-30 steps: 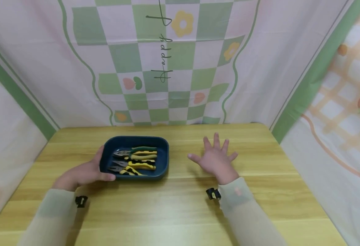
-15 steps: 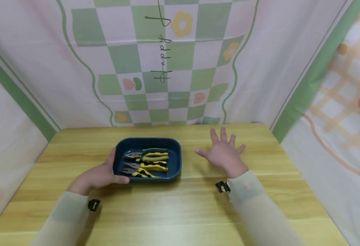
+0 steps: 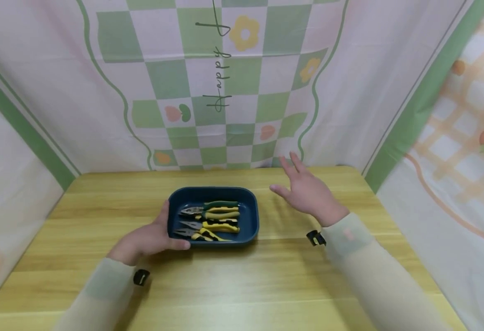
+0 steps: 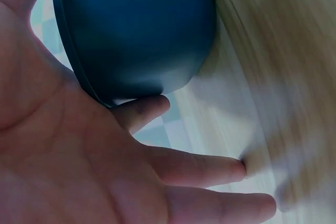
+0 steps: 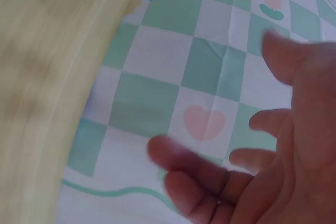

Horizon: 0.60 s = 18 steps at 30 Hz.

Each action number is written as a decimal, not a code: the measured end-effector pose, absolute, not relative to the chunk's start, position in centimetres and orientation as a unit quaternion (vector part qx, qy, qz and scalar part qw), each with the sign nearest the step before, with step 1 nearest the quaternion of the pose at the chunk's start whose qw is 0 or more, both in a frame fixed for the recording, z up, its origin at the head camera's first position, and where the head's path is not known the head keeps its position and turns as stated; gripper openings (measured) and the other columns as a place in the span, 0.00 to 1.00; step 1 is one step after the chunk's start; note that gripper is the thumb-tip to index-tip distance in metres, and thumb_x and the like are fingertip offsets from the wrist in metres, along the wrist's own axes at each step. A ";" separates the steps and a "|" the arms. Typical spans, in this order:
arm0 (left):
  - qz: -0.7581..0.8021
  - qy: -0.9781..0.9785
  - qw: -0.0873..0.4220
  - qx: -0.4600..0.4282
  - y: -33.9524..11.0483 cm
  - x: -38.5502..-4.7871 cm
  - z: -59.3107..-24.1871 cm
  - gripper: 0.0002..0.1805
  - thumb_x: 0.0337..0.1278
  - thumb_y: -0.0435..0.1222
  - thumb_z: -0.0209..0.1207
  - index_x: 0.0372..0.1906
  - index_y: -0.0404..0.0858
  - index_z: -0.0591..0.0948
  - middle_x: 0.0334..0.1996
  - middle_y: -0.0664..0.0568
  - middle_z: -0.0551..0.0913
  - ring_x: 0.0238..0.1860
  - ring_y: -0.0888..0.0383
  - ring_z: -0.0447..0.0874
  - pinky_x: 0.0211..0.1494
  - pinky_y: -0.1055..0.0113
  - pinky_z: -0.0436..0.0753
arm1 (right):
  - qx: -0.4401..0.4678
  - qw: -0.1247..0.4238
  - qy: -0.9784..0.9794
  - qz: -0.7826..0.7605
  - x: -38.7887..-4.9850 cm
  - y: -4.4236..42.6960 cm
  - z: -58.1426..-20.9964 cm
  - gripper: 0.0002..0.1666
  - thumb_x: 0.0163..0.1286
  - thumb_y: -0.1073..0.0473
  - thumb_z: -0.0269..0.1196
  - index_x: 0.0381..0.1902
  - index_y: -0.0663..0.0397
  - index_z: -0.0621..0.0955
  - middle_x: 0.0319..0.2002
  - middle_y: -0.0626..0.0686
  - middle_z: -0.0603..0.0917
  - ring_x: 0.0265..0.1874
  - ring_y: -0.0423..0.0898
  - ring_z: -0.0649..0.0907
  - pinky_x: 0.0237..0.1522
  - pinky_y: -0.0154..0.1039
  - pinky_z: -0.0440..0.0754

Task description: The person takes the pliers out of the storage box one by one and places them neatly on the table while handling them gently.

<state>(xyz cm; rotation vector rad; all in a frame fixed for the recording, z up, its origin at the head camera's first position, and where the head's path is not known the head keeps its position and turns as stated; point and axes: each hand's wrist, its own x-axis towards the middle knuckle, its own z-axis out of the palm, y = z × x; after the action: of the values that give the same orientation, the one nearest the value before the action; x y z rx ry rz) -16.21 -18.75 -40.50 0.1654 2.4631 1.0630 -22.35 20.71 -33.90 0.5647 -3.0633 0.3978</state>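
Observation:
A dark blue rectangular box (image 3: 247, 220) with an open top stands on the wooden table. Several pliers (image 3: 219, 225) with yellow, black and green handles lie side by side in it, noses to the left. My left hand (image 3: 152, 236) presses against the box's left end, its thumb along the near side. In the left wrist view, the straight, spread fingers (image 4: 194, 169) lie by the box's outer wall. To the right of the box, my right hand (image 3: 310, 193) is held above the table, touching nothing. Its fingers are relaxed and apart.
The wooden table (image 3: 225, 285) extends around the box. A checked cloth (image 3: 242, 110) hangs behind the table's back edge. More cloth (image 3: 457, 193) hangs along the right side, and a pale curtain (image 3: 10, 184) borders the left.
The box with the pliers has slid right, with my left hand moving along at its left end. My right hand has moved right and farther back, turning onto its side.

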 end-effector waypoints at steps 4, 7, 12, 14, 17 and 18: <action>0.380 0.896 0.221 0.065 -17.9 -16.2 -40.5 0.78 0.42 0.61 0.74 0.77 0.43 0.24 0.75 0.28 0.47 0.70 0.30 0.56 0.68 0.38 0.58 | 0.210 0.007 -0.969 0.130 -22.6 21.4 -33.3 0.44 0.80 0.35 0.40 0.81 0.54 0.46 0.78 0.65 0.41 0.70 0.68 0.59 0.61 0.63 0.67; 0.380 0.897 0.215 0.069 -17.4 -16.1 -40.5 0.78 0.41 0.61 0.74 0.78 0.43 0.25 0.75 0.29 0.47 0.70 0.31 0.57 0.68 0.39 0.59 | 0.233 0.004 -0.960 0.155 -22.9 21.8 -33.1 0.40 0.82 0.38 0.39 0.80 0.55 0.49 0.78 0.65 0.45 0.72 0.66 0.57 0.65 0.63 0.61; 0.381 0.898 0.210 0.070 -16.6 -16.0 -40.5 0.78 0.40 0.61 0.74 0.78 0.42 0.26 0.75 0.29 0.48 0.70 0.32 0.58 0.68 0.40 0.59 | 0.275 -0.010 -0.934 0.229 -23.8 22.0 -32.9 0.34 0.84 0.46 0.38 0.79 0.57 0.54 0.77 0.61 0.54 0.74 0.60 0.54 0.70 0.59 0.52; 0.383 0.898 0.206 0.072 -16.3 -16.0 -40.6 0.78 0.40 0.61 0.74 0.78 0.42 0.27 0.75 0.29 0.48 0.70 0.33 0.59 0.68 0.40 0.60 | 0.289 -0.017 -0.922 0.255 -24.2 21.9 -33.1 0.33 0.84 0.46 0.37 0.78 0.58 0.57 0.76 0.59 0.57 0.74 0.58 0.54 0.70 0.57 0.51; 0.383 0.899 0.200 0.072 -15.9 -16.0 -40.8 0.78 0.39 0.62 0.75 0.78 0.42 0.27 0.75 0.29 0.49 0.69 0.33 0.59 0.68 0.40 0.61 | 0.292 -0.046 -0.910 0.291 -24.5 21.4 -33.5 0.34 0.84 0.42 0.35 0.78 0.54 0.59 0.76 0.55 0.58 0.74 0.55 0.55 0.71 0.55 0.52; 0.385 0.898 0.199 0.070 -15.8 -16.0 -40.9 0.78 0.39 0.62 0.75 0.78 0.43 0.27 0.75 0.30 0.50 0.69 0.34 0.60 0.68 0.40 0.61 | 0.287 -0.058 -0.906 0.305 -24.7 21.2 -33.7 0.35 0.83 0.41 0.35 0.78 0.51 0.59 0.76 0.52 0.58 0.74 0.53 0.56 0.71 0.55 0.52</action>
<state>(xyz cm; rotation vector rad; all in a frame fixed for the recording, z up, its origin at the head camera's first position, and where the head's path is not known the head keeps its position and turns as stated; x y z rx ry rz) -16.00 -15.79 -40.88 0.1965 2.5131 1.0772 -24.68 21.18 -33.67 0.9348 -2.9568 0.9965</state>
